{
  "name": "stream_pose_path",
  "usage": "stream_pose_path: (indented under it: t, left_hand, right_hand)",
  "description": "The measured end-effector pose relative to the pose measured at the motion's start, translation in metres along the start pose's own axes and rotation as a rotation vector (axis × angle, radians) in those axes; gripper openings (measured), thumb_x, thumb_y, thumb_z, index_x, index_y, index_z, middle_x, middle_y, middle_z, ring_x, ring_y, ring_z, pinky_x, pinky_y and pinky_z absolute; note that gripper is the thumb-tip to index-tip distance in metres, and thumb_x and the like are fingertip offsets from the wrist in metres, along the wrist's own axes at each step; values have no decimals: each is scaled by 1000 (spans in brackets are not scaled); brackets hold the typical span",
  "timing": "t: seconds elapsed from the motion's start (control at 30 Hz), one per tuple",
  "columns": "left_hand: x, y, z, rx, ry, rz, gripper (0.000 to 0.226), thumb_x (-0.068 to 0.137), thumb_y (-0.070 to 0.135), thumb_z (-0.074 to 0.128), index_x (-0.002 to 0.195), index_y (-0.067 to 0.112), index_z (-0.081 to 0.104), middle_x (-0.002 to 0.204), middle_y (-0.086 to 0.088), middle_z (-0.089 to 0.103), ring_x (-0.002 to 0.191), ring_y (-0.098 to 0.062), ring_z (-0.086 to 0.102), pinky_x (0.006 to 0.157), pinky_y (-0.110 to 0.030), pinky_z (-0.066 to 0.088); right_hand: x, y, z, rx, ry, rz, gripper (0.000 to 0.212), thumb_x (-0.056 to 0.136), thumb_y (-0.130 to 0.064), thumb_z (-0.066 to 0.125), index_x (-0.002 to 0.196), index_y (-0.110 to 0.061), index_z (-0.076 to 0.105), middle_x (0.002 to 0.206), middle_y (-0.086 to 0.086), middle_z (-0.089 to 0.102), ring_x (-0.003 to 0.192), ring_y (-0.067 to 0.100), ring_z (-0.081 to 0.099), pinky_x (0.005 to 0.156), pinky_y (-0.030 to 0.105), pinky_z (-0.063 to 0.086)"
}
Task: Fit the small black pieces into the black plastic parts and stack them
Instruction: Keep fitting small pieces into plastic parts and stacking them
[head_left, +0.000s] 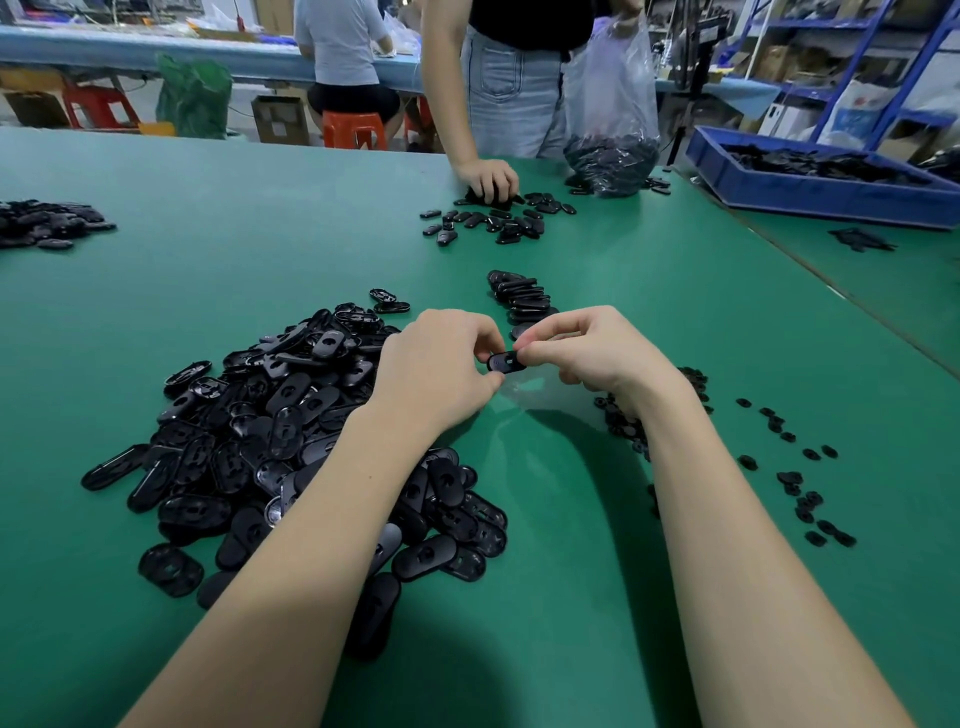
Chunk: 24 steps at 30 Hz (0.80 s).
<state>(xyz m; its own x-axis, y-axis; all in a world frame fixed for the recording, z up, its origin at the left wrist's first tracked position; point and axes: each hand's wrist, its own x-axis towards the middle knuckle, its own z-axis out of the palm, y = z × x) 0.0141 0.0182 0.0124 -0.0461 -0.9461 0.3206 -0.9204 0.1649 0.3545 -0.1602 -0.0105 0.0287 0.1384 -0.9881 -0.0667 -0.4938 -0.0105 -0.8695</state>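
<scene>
Head view: blue bin (810, 195) w/ black parts; green table (208, 270). Left hand (441, 364) & right hand (592, 348) both pinch one oval part (505, 362).

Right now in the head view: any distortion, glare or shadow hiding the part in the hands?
Head view: wide-angle bending curves the green table edges; soft arm shadows fall below both hands, left and right; the held black plastic part is largely covered by fingers, not glare; the big pile shows faint sheen; background is slightly soft.
</scene>
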Motion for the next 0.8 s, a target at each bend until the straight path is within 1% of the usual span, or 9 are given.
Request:
stream_pose_path:
  t: [0.1,0.2,0.3,0.4,0.5,0.6,0.7,0.77,0.8]
  left_hand:
    - [0,2,-1,2,14,-2,15,80,42,74,94,40,70,90,19,67,86,-10,58,73,-29,39]
    - [0,3,-2,18,24,1,15,79,44,74,94,41,70,88,20,66,86,-9,55,73,-29,37]
    - [1,3,-2,30,34,8,16,80,47,74,94,42,71,82,22,61,83,-8,49,73,-29,36]
    - [1,3,-3,38,40,20,15,80,48,75,94,43,72,67,23,51,81,-8,47,71,-28,34]
    - [0,3,-4,38,46,39,14,80,46,76,92,43,72,59,25,43,78,-10,48,70,-29,33]
    - [-1,4,-5,38,55,57,13,80,46,76,92,43,73,57,25,41,76,-10,48,69,-28,33]
    - [-1,4,-5,47,52,75,14,80,46,76,93,44,73,58,25,40,76,-11,47,70,-28,33]
    - [0,4,-5,38,61,89,14,80,47,76,93,45,73,58,26,39,76,-10,46,70,-28,33]
    - [0,3,-4,33,62,93,14,80,47,76,93,45,74,58,26,39,77,-9,46,70,-28,34]
  right_hand:
    - [1,0,2,-14,13,32,5,73,-23,83,78,-25,81,53,-16,57,39,3,37,38,13,27]
    - [1,-1,2,-27,34,57,6,70,-23,84,74,-26,81,57,-12,58,41,3,37,37,13,27]
    - [2,-1,1,-52,47,71,7,69,-22,84,72,-28,81,60,-7,59,49,9,37,37,13,27]
    - [2,-1,2,-77,41,71,8,69,-21,83,72,-28,82,53,-13,57,41,3,37,36,12,27]
    - [3,-1,3,-63,41,56,8,70,-19,83,72,-27,82,54,-16,60,36,-1,40,35,9,27]
    - [3,-2,3,-75,41,65,7,70,-20,85,72,-26,81,54,-16,60,36,-3,41,34,9,26]
    - [3,-3,3,-98,36,84,11,71,-20,87,73,-24,77,47,-17,56,35,0,39,33,10,25]
    - [2,-1,2,-101,29,95,15,72,-23,89,78,-26,75,46,-18,57,37,1,40,33,11,26]
    - [2,1,1,-93,26,96,17,72,-27,90,81,-27,76,49,-18,59,39,1,42,36,12,29]
